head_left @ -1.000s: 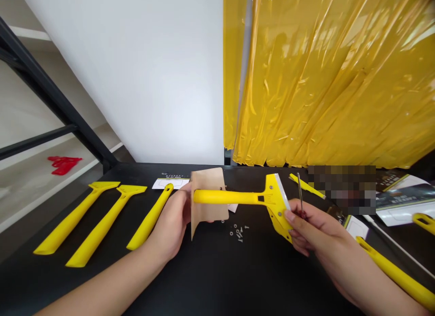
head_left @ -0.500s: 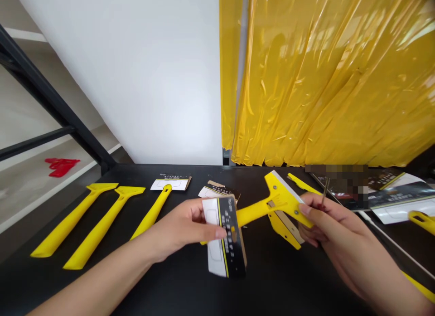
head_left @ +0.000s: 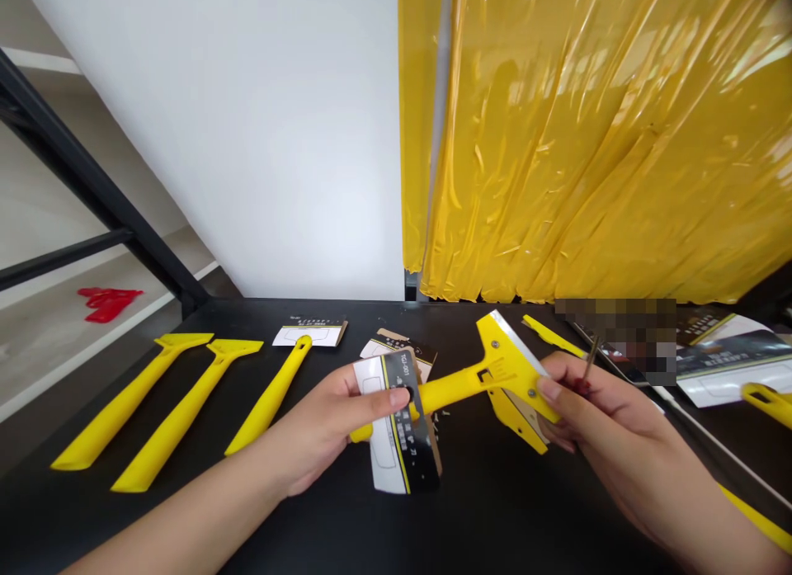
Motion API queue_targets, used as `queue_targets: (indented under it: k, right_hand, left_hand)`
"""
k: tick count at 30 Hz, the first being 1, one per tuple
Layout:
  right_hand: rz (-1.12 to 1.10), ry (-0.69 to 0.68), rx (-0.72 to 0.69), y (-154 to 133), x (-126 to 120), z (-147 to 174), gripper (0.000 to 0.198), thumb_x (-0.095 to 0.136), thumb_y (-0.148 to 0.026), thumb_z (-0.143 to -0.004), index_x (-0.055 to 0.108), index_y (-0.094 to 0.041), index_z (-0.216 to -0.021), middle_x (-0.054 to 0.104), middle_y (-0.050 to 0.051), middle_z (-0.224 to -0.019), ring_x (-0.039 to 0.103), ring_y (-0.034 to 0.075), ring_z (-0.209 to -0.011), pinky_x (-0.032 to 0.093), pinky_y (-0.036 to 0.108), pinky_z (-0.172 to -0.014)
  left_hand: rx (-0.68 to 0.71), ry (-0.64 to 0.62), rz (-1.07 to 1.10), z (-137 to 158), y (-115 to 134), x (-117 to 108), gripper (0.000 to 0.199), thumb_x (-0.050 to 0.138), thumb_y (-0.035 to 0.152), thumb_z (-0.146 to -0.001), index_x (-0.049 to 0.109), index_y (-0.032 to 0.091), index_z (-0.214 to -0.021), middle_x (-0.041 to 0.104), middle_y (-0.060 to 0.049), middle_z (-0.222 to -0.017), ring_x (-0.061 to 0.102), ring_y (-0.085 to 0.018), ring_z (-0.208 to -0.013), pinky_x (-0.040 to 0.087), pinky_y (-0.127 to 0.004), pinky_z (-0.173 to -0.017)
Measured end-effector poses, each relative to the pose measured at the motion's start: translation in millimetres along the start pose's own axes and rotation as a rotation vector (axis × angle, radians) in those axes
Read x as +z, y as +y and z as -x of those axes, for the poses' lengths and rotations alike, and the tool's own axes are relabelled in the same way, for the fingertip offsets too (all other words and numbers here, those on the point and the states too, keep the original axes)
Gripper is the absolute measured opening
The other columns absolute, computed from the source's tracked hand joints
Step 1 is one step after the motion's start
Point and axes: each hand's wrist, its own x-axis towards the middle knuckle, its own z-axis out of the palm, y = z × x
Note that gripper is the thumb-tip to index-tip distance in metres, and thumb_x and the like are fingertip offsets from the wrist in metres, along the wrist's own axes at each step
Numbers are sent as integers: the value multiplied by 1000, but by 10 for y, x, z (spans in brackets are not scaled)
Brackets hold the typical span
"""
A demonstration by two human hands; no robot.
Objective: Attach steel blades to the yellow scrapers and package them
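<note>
A yellow scraper (head_left: 454, 391) with a metal blade edge is held between my hands, its head tilted up to the right. My left hand (head_left: 334, 418) is closed on a black-and-white printed card (head_left: 387, 455), which sits around the scraper's handle, the thumb pressing on its face. The handle's end shows beyond the card on the left. My right hand (head_left: 600, 426) pinches the scraper's head at its lower corner. A thin metal rod (head_left: 594, 354) with a red part sticks up from the same hand. Below the head lies a loose yellow plate (head_left: 516, 422).
Several yellow scraper handles (head_left: 133, 406) lie on the black table (head_left: 495, 517) at left. Printed cards (head_left: 309, 334) lie behind my left hand. Glossy packaging (head_left: 736, 365) and a white cable (head_left: 718, 435) are at right. Red items (head_left: 108, 303) sit on the shelf at left.
The card has turned slightly and moved left and up with my left hand. The scraper has shifted a little left. My right hand keeps its pinch on the head.
</note>
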Motion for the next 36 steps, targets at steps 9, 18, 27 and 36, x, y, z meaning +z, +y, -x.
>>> queue_targets:
  k: [9,18,27,36]
  right_hand:
    - [75,-91,38,-45,76,27,35,67,-56,-99,65,-23,-89,44,-4,-72,35,13,-65,32,27,-58]
    - [189,-116,28,-90,103,70,37,62,-58,-102,62,-23,-89,45,-4,-74,37,13,-67,33,27,-59]
    - [-48,-115,164,-11,150,5,41,71,-59,-95,59,-22,-84,35,-7,-68,29,10,-58,26,26,-53]
    - [15,-150,153,-19,180,38,40,71,-59,-96,60,-21,-85,40,-6,-70,30,11,-60,24,27,-54]
  left_hand:
    - [12,-340,-256,11,65,-60,27,80,42,-92,73,18,-102,74,-1,-93,66,-16,-86,50,-25,-81]
    - [4,-146,-107,56,41,68,30,85,42,-88,74,20,-106,74,-1,-100,67,-20,-98,50,-30,-93]
    - [-25,-259,111,82,3,41,34,81,45,-91,73,21,-114,78,-5,-102,74,-22,-97,57,-35,-92]
    - [-65,-276,47,42,-37,92,39,86,25,-87,65,20,-120,80,-9,-108,76,-19,-90,63,-27,-75]
